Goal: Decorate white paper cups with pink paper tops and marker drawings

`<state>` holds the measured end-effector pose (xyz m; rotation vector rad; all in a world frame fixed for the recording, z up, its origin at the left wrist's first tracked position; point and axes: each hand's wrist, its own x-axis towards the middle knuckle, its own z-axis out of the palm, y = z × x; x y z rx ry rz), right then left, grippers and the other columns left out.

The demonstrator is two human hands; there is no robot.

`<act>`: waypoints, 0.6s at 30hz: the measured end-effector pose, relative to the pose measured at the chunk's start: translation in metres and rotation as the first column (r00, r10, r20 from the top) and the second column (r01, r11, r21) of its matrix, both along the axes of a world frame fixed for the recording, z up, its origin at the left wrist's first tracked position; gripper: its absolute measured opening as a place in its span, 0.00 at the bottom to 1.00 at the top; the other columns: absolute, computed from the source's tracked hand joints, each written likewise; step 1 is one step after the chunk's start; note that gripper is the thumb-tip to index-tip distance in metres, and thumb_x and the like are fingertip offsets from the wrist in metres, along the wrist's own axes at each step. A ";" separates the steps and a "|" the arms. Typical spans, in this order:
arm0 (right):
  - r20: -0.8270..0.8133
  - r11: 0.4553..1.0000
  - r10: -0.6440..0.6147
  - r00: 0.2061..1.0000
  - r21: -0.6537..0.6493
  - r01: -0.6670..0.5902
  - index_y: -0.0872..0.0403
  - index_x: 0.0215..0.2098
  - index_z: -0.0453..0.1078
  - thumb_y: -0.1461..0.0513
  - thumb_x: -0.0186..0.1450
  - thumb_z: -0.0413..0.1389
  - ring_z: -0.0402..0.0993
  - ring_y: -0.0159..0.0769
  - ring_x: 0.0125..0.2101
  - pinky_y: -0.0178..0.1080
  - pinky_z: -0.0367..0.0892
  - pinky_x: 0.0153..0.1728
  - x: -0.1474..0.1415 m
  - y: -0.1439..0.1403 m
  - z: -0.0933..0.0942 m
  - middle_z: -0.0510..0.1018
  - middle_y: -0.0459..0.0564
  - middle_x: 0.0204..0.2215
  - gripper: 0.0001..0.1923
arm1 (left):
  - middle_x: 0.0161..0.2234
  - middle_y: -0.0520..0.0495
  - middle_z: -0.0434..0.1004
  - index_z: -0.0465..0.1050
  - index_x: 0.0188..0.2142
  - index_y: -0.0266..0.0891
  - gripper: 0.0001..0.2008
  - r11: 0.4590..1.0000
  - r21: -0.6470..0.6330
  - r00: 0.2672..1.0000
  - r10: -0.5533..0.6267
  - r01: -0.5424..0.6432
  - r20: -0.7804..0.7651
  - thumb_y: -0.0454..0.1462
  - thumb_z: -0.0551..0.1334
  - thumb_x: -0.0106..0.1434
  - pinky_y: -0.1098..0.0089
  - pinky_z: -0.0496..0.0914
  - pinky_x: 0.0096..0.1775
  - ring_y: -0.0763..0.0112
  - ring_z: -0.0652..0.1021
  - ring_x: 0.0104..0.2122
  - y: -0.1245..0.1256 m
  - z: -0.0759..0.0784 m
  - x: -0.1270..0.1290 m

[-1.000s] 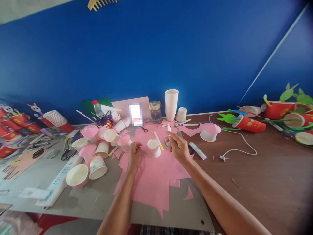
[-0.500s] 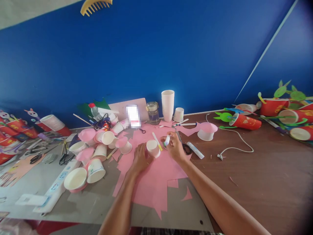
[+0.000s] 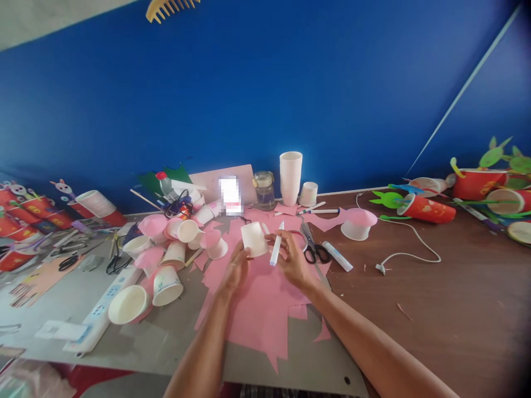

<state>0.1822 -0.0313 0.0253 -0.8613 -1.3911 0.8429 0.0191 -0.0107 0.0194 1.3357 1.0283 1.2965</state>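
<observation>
Left hand (image 3: 236, 268) is up off the worktop (image 3: 435, 309), fingers curled round a small white paper cup (image 3: 254, 239), which sits tilted just above centre of the frame, over the pink paper sheet (image 3: 257, 309). Right hand (image 3: 292, 260) is just beside it, fingers pinched shut on a white marker (image 3: 276, 251) that stands nearly upright, its lower end close to the cup's side. Whether the marker actually touches the cup, I cannot tell.

Just right of the right hand lie black-handled scissors (image 3: 312, 249), and next to them a white glue tube (image 3: 337, 255) on the brown surface. Further right, an upturned cup with a pink top (image 3: 357, 224) and a white cable (image 3: 409, 243) trailing across the wood. Behind the hands, at the foot of the blue wall (image 3: 290, 83), stands a tall stack of white cups (image 3: 290, 177) with a glass jar (image 3: 264, 189) on its left. To the left of centre, a jumble of white and pink cups (image 3: 174, 243), and a white power strip (image 3: 97, 318) in the lower left. Red decorated cups (image 3: 425, 210) lie at the far right.
</observation>
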 end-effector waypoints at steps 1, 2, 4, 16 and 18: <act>0.060 0.997 -0.045 0.997 0.060 0.041 0.49 0.52 0.58 0.67 0.61 0.52 0.74 0.39 0.49 0.46 0.71 0.48 -0.002 -0.002 -0.001 0.74 0.56 0.49 0.20 | 0.37 0.43 0.79 0.73 0.41 0.39 0.15 0.993 -0.093 0.987 -0.057 0.071 0.153 0.46 0.56 0.63 0.63 0.71 0.40 0.62 0.78 0.38 0.000 0.000 0.003; 0.126 0.988 -0.098 0.987 0.128 0.082 0.50 0.52 0.59 0.67 0.62 0.52 0.73 0.40 0.50 0.47 0.69 0.51 -0.004 -0.005 -0.002 0.74 0.56 0.49 0.21 | 0.37 0.43 0.79 0.74 0.41 0.39 0.15 0.977 -0.167 0.954 -0.079 0.132 0.289 0.45 0.57 0.62 0.62 0.71 0.41 0.62 0.78 0.39 -0.001 0.001 0.004; 0.244 0.955 -0.196 0.950 0.267 0.128 0.51 0.54 0.60 0.67 0.63 0.53 0.72 0.43 0.50 0.49 0.68 0.52 -0.006 -0.008 -0.004 0.74 0.57 0.49 0.21 | 0.38 0.43 0.80 0.74 0.41 0.37 0.14 0.924 -0.262 0.856 -0.117 0.280 0.503 0.43 0.60 0.60 0.62 0.72 0.43 0.61 0.79 0.41 -0.003 0.003 0.006; 0.402 0.784 -0.322 0.857 0.620 0.003 0.51 0.60 0.54 0.68 0.63 0.50 0.71 0.49 0.47 0.55 0.69 0.45 -0.014 -0.019 0.006 0.75 0.56 0.43 0.27 | 0.34 0.41 0.81 0.73 0.45 0.32 0.18 0.907 -0.297 0.574 0.078 0.298 0.815 0.45 0.60 0.64 0.67 0.74 0.39 0.65 0.80 0.33 -0.001 0.011 -0.003; 0.328 0.773 -0.331 0.885 0.632 0.054 0.51 0.57 0.56 0.66 0.61 0.51 0.70 0.50 0.45 0.55 0.68 0.43 -0.013 -0.022 0.008 0.73 0.55 0.39 0.25 | 0.32 0.43 0.81 0.72 0.46 0.33 0.19 0.929 -0.285 0.614 0.083 0.238 0.785 0.46 0.63 0.63 0.66 0.74 0.37 0.65 0.80 0.31 0.001 0.009 -0.001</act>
